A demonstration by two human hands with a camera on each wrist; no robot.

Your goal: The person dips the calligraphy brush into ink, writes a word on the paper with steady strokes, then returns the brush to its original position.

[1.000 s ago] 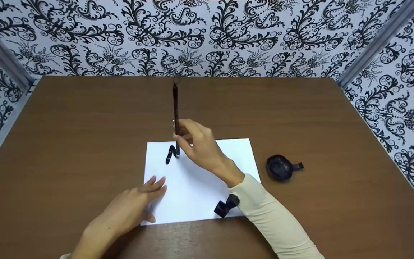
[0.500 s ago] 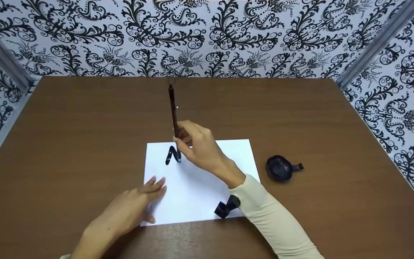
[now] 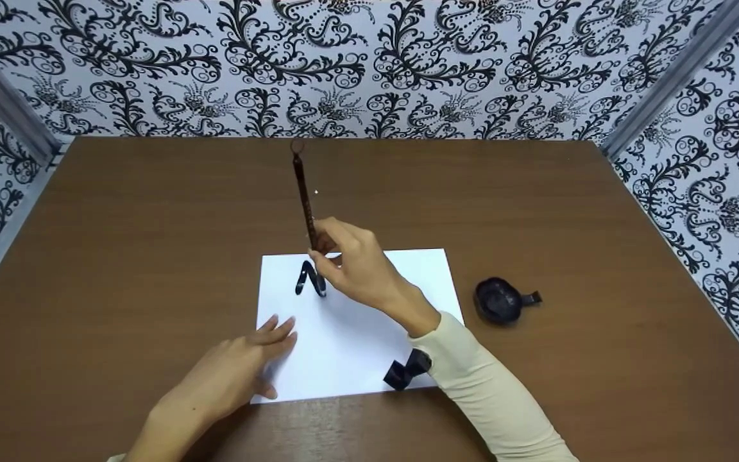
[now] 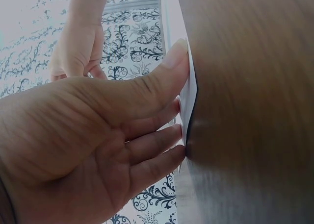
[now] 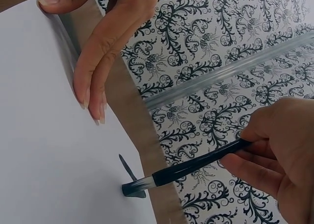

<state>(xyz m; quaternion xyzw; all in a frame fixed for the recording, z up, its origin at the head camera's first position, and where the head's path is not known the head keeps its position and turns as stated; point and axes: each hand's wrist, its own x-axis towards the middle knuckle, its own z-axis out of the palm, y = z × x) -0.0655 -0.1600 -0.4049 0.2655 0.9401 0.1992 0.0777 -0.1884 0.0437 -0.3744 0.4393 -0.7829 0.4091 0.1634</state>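
Observation:
My right hand [image 3: 363,266] pinches a dark calligraphy brush [image 3: 303,196] with a hanging loop at its top. The handle leans to the left. In the right wrist view, the inked bristles [image 5: 138,186] touch the white sheet of paper [image 5: 54,136] at the end of a black stroke [image 5: 127,166]. On the sheet's upper left, the head view shows this zigzag black ink mark [image 3: 306,268], partly beside my fingers. My left hand [image 3: 231,369] rests on the lower-left edge of the sheet, fingers extended and thumb [image 4: 164,77] at the paper's edge.
To the right of the paper sits a small black ink dish [image 3: 499,300] with a short handle. A black angular object [image 3: 398,375] shows at the sheet's lower right, by the right sleeve [image 3: 472,372]. Patterned walls [image 3: 369,64] border the brown table [image 3: 151,256].
The brush tip has moved down and slightly right, lengthening the black stroke. The handle's top has tipped left. My left hand has stayed in place.

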